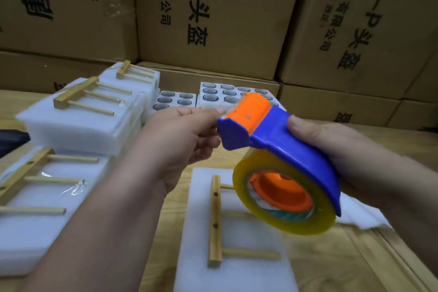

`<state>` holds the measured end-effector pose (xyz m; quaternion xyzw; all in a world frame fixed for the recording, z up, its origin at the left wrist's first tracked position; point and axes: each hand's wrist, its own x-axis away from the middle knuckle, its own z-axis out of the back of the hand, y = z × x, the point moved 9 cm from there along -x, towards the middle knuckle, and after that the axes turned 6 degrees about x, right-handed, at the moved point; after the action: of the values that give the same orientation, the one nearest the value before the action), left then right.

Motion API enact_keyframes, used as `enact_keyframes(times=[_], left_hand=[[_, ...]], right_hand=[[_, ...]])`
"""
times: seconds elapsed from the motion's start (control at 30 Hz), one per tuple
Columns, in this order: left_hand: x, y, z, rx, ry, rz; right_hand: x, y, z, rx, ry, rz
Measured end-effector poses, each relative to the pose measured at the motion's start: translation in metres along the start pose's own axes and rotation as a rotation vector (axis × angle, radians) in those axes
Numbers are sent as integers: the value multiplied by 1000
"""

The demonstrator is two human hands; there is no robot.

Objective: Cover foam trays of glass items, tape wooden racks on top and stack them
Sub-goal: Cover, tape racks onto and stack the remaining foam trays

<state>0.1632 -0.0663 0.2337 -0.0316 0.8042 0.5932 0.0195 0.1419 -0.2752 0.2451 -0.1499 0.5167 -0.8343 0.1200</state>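
My right hand (pixel 331 149) grips a blue and orange tape dispenser (pixel 279 140) loaded with a yellowish roll of clear tape (pixel 284 220), held in the air above the table. My left hand (pixel 180 135) pinches the tape end at the dispenser's orange cutter. Below the dispenser lies a white foam-covered tray (pixel 237 275) with a wooden rack (pixel 214 220) resting on top. At the back stand two open foam trays of glass items (pixel 222 92), uncovered.
Left of my arm, covered foam trays with taped wooden racks (pixel 80 99) are stacked, with another taped one (pixel 35 180) in front. Cardboard boxes (pixel 213 19) wall off the back. A loose foam sheet (pixel 360 216) lies at the right on the wooden table (pixel 355 263).
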Motion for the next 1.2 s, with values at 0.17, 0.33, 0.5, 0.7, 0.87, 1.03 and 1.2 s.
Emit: enact_keyframes(times=[0.17,0.33,0.5,0.7,0.87,1.03,1.2], left_hand=[[-2,4,-5,-87,-57,151],[-4,20,-4,-201,-14,156],[7,28,2,-197,-6,120],[15,39,4,-207,42,112],[12,38,2,-193,60,158],[3,41,24,-138,108,191],[3,37,29,-128,76,228]], right_hand=[[2,-6,5,-8,55,27],[-1,-13,11,104,177,36],[7,-18,12,113,189,57],[16,-24,14,108,170,56],[23,-25,12,90,111,26],[32,-19,24,110,149,9],[38,-14,25,114,143,-5]])
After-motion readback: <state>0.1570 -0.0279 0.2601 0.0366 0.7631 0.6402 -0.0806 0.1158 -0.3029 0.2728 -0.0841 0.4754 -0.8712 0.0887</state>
